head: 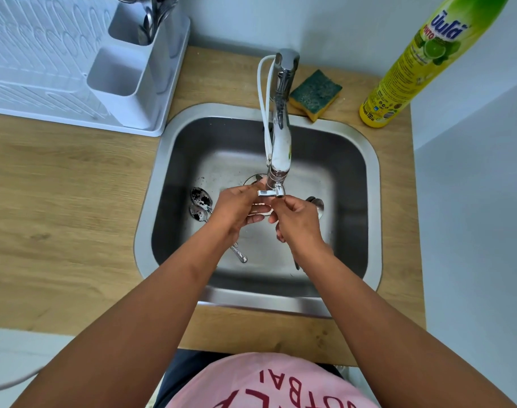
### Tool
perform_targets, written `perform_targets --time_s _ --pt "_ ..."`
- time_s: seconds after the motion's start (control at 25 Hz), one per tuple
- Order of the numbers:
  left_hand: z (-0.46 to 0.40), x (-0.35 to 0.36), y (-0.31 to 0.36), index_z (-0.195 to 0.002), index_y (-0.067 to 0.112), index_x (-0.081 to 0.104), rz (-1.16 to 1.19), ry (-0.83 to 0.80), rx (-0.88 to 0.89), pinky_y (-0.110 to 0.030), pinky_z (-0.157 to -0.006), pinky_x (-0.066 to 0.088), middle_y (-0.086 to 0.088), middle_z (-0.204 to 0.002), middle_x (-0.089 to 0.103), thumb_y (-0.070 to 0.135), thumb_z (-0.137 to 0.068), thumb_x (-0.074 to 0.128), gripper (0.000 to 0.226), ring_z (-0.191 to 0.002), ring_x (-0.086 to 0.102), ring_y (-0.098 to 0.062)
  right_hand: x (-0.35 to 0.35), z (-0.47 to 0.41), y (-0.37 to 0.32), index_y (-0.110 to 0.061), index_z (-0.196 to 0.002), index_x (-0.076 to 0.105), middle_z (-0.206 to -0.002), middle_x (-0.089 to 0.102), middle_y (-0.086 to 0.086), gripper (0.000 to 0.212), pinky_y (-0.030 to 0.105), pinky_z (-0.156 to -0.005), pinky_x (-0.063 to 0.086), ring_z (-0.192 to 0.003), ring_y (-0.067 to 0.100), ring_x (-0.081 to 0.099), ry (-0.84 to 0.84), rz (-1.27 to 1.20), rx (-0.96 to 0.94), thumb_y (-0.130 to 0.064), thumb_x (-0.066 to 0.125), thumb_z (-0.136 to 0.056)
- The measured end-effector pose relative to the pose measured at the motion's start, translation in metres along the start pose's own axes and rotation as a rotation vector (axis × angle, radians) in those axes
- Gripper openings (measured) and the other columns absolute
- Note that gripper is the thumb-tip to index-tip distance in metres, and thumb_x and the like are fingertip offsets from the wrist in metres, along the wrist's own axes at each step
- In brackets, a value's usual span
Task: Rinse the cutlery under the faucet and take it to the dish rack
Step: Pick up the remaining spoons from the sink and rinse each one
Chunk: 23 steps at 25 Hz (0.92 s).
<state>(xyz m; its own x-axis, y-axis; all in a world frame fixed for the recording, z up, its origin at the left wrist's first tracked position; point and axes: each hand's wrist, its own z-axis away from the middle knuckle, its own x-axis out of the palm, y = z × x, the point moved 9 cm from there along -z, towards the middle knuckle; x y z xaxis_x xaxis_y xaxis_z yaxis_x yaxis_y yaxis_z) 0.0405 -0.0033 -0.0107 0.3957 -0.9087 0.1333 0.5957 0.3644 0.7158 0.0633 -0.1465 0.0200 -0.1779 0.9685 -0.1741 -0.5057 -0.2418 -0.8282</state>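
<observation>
One head-worn view looks steeply down, close over the sink [151, 219]; counter [60, 201] fills the left.

You get bright, even daylight with soft shadows; glare streaks the sink [175, 160] rim beyond your hands. Edges bow outward (wide-angle lens), and the countertop [60, 201] left of your hands smears slightly.

Sponge [315, 94] lay on desk [60, 195] behind sink rim; yellow soap bottle [410, 72] stood at its right.
</observation>
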Motion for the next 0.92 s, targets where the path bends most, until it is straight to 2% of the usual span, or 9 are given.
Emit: perform_targets --time_s 0.16,0.24,0.36,0.52,0.64,0.72,0.76,0.84,0.92 --pt "0.002 -0.001 0.008 -0.121 -0.005 0.071 0.083 -0.023 -0.013 -0.033 -0.076 0.055 -0.024 -0.116 0.077 0.021 -0.099 0.058 0.037 -0.088 0.068 -0.026 0.001 0.000 -0.003 -0.025 -0.076 0.077 -0.058 0.068 -0.008 0.017 0.023 -0.052 0.043 -0.046 0.004 0.052 0.012 -0.009 -0.042 -0.018 0.073 -0.091" --pt "0.004 -0.003 0.015 -0.117 -0.007 0.070 0.127 -0.028 0.016 -0.033 -0.073 0.056 -0.023 -0.106 0.078 0.014 -0.099 0.059 0.030 -0.083 0.069 -0.026 0.006 -0.001 -0.004 -0.021 -0.080 0.077 -0.064 0.073 -0.006 0.013 0.021 -0.051 0.047 -0.049 0.005 0.058 -0.028 -0.081 -0.001 -0.015 0.074 -0.090" --pt "0.008 -0.006 0.027 -0.100 0.005 0.071 0.202 -0.049 0.068 -0.030 -0.065 0.054 -0.013 -0.087 0.073 0.005 -0.095 0.064 0.008 -0.065 0.063 -0.020 0.023 -0.003 -0.002 -0.011 -0.093 0.075 -0.075 0.075 0.007 0.008 0.026 -0.052 0.052 -0.056 0.016 0.063 -0.139 -0.282 0.129 -0.010 0.068 -0.093" --pt "0.012 -0.005 0.031 -0.111 0.003 0.071 0.208 -0.078 0.086 -0.030 -0.064 0.050 -0.008 -0.084 0.073 0.006 -0.092 0.070 0.019 -0.060 0.060 -0.015 0.039 -0.010 -0.010 0.001 -0.117 0.069 -0.081 0.074 0.012 0.023 0.031 -0.059 0.056 -0.061 0.018 0.067 -0.192 -0.516 0.198 -0.003 0.061 -0.096" --pt "0.012 -0.007 0.031 -0.102 0.006 0.072 0.202 -0.061 0.086 -0.029 -0.061 0.048 -0.007 -0.078 0.067 0.015 -0.092 0.073 0.014 -0.059 0.055 -0.016 0.044 -0.006 -0.013 -0.003 -0.104 0.073 -0.078 0.076 0.010 0.013 0.030 -0.060 0.059 -0.061 0.016 0.071 -0.263 -0.561 0.196 -0.003 0.062 -0.095" --pt "0.013 -0.006 0.027 -0.102 0.004 0.069 0.203 -0.063 0.069 -0.029 -0.058 0.049 -0.007 -0.069 0.059 0.026 -0.091 0.075 0.025 -0.054 0.052 -0.017 0.044 0.003 -0.009 -0.007 -0.096 0.073 -0.076 0.075 0.007 0.011 0.025 -0.050 0.053 -0.055 0.013 0.065 -0.328 -0.539 0.206 -0.004 0.063 -0.095" --pt "0.013 -0.005 0.024 -0.105 0.004 0.068 0.198 -0.064 0.059 -0.028 -0.059 0.050 -0.006 -0.067 0.058 0.029 -0.091 0.075 0.030 -0.052 0.052 -0.017 0.043 0.008 -0.004 -0.007 -0.098 0.072 -0.075 0.071 0.006 0.009 0.021 -0.043 0.046 -0.049 0.010 0.058 -0.345 -0.534 0.216 -0.007 0.063 -0.096" --pt "0.015 0.003 0.019 -0.109 0.001 0.069 0.197 -0.090 0.051 -0.028 -0.059 0.051 -0.007 -0.065 0.059 0.021 -0.095 0.070 0.025 -0.049 0.052 -0.017 0.038 0.017 0.009 -0.009 -0.096 0.072 -0.071 0.060 0.003 0.014 0.018 -0.036 0.029 -0.040 0.006 0.041 -0.348 -0.545 0.255 -0.020 0.063 -0.098" --pt "0.020 0.014 0.014 -0.114 -0.004 0.069 0.238 -0.145 0.032 -0.029 -0.055 0.045 -0.009 -0.067 0.060 0.004 -0.095 0.061 0.022 -0.052 0.046 -0.019 0.034 0.026 0.025 -0.011 -0.087 0.074 -0.063 0.053 -0.001 0.029 0.017 -0.035 0.021 -0.036 0.004 0.031 -0.347 -0.552 0.318 -0.036 0.063 -0.098"
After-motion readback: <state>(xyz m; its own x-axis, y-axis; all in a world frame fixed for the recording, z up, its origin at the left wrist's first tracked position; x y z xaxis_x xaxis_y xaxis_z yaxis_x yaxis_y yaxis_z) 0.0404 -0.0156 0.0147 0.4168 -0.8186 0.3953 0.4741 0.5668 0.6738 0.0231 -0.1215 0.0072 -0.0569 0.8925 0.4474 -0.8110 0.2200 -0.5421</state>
